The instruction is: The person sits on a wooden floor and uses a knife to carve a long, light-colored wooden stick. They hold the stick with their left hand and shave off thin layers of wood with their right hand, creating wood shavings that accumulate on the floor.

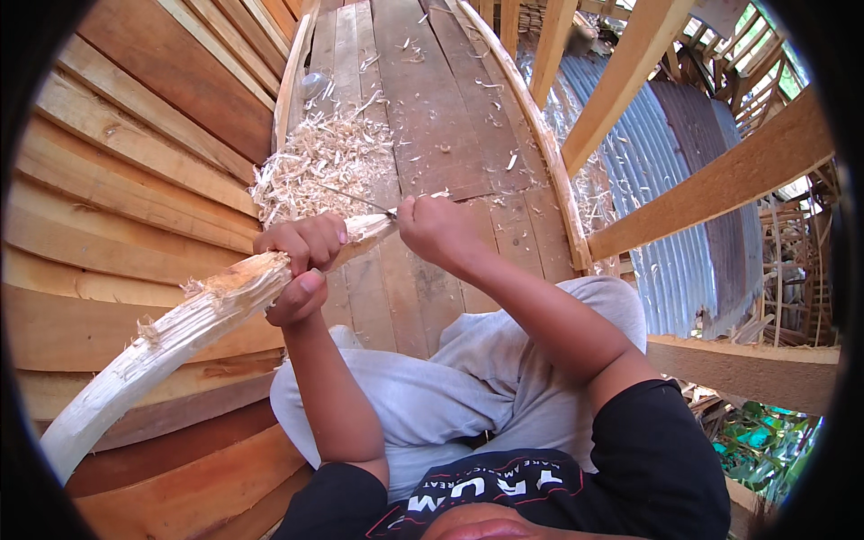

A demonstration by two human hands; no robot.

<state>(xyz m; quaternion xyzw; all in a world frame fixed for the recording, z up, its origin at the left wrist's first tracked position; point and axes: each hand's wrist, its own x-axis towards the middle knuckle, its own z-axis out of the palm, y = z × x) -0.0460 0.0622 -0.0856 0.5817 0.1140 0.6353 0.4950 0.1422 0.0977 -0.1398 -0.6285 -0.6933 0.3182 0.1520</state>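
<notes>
A long, pale wooden pole with a rough, whittled surface slants from the lower left up across my lap. My left hand is closed around it near its upper end. At that end, my right hand is closed in a fist on a knife, whose thin blade points left across the pole's tip. The knife's handle is hidden inside my fingers. Curled wood slivers cling to the pole on both sides of my left hand.
A heap of wood shavings lies on the plank floor beyond my hands, with a small round silvery object behind it. Overlapping boards wall the left. Wooden rails and corrugated metal sheets stand at right.
</notes>
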